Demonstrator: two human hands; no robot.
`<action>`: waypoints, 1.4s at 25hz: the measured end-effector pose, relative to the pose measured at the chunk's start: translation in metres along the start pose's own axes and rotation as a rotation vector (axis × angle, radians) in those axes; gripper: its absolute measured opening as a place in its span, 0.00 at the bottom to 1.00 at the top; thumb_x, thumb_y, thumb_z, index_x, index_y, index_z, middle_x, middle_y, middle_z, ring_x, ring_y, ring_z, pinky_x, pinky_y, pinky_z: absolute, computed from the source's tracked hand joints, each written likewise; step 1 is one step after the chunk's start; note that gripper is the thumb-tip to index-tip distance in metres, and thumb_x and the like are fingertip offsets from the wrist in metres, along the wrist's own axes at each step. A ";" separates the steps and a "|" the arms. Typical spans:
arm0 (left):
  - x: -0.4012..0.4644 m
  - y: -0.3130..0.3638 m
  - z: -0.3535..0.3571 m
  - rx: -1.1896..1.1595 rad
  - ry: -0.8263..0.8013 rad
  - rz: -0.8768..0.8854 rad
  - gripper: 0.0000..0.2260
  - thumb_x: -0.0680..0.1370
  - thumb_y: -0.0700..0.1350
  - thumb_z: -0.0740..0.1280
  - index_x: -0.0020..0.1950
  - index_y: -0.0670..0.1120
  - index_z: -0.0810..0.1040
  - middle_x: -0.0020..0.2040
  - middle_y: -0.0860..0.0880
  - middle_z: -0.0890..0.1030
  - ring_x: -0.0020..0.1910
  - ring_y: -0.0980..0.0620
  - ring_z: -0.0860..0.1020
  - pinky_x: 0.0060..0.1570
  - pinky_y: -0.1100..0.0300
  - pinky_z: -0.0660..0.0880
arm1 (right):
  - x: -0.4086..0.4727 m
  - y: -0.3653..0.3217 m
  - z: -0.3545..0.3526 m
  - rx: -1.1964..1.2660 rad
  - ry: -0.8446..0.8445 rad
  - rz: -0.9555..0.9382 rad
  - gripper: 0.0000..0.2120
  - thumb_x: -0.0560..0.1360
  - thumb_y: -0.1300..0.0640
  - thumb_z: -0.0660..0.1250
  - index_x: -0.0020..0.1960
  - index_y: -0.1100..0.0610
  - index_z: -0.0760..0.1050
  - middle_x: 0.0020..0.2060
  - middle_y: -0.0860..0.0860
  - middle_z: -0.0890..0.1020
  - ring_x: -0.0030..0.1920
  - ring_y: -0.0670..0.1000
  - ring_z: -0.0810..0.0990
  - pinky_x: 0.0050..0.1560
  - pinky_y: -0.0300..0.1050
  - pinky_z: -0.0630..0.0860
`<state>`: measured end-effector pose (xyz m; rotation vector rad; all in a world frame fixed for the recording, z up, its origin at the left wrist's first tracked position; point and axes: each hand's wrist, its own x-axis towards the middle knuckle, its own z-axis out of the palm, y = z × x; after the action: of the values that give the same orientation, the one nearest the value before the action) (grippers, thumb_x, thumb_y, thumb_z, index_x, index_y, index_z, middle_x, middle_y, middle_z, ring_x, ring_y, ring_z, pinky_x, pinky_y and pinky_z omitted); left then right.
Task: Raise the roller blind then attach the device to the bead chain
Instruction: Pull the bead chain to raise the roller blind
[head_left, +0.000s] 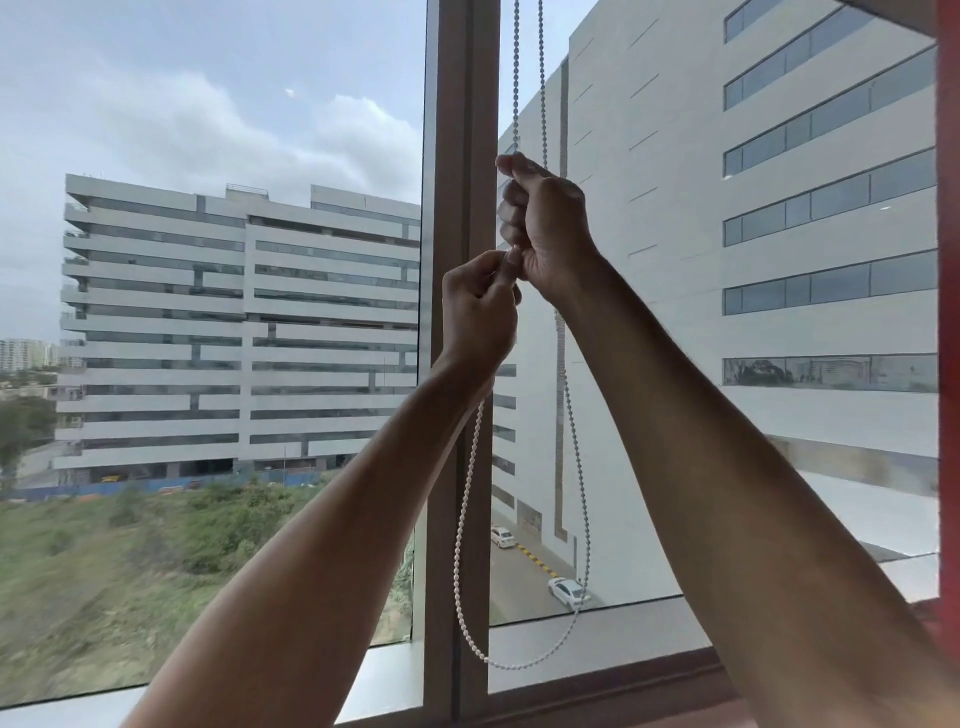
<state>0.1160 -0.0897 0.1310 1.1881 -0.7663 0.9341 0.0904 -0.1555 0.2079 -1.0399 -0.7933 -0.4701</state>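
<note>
A white bead chain (542, 78) hangs in two strands in front of the window, just right of the brown mullion, and loops low near the sill. My right hand (545, 223) is fisted around a clear, glassy device whose edge shows at its fingertips (505, 156), where the left strand runs in. My left hand (480, 312) sits just below and pinches the chain between thumb and fingers, right against the right hand. The loop (460, 545) drops from my left hand. The roller blind itself is out of view above the frame.
A brown vertical mullion (457, 104) stands just left of the chain. The window sill (597, 670) runs along the bottom. A red wall edge (948, 260) borders the right side. Buildings, grass and a road with cars lie outside the glass.
</note>
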 end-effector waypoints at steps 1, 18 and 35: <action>0.000 -0.003 -0.002 0.005 0.006 0.011 0.17 0.82 0.38 0.63 0.33 0.39 0.73 0.21 0.57 0.64 0.22 0.58 0.59 0.22 0.67 0.56 | -0.001 0.002 0.001 -0.012 0.009 -0.012 0.13 0.83 0.62 0.59 0.42 0.58 0.76 0.17 0.43 0.64 0.17 0.41 0.59 0.18 0.35 0.56; -0.123 -0.094 -0.029 0.113 -0.022 -0.160 0.16 0.82 0.34 0.62 0.33 0.38 0.71 0.25 0.56 0.64 0.26 0.57 0.60 0.27 0.61 0.57 | -0.088 0.117 -0.063 -0.178 0.073 0.028 0.14 0.83 0.62 0.58 0.42 0.58 0.77 0.20 0.41 0.66 0.20 0.40 0.60 0.21 0.34 0.55; -0.187 -0.097 -0.075 0.567 -0.375 -0.214 0.12 0.73 0.46 0.64 0.32 0.43 0.77 0.26 0.51 0.75 0.26 0.55 0.70 0.28 0.54 0.68 | -0.169 0.178 -0.095 -0.333 0.133 0.064 0.15 0.83 0.63 0.59 0.40 0.59 0.79 0.20 0.43 0.65 0.21 0.42 0.60 0.23 0.36 0.58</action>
<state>0.1247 -0.0623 -0.0914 1.9425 -0.6648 0.7774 0.1377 -0.1635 -0.0508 -1.3231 -0.5721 -0.6230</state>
